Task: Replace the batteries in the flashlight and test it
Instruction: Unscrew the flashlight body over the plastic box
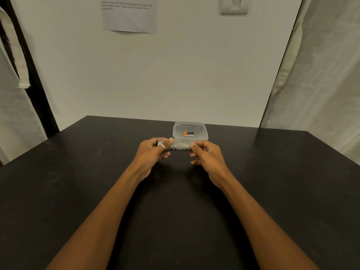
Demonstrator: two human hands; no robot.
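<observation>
A short grey metal flashlight [180,146] is held level just above the black table [78,191], between both hands. My left hand [153,152], with a ring on the thumb, is wrapped round its left end. My right hand [206,154] pinches its right end with thumb and forefinger, the other fingers spread. Right behind the flashlight stands a clear plastic box [190,131] holding orange-and-black batteries [188,133].
A white wall rises behind the table, with a printed sheet [129,14] and a light switch [233,5] on it. Pale curtains hang at the left and right. A dark post stands at the left.
</observation>
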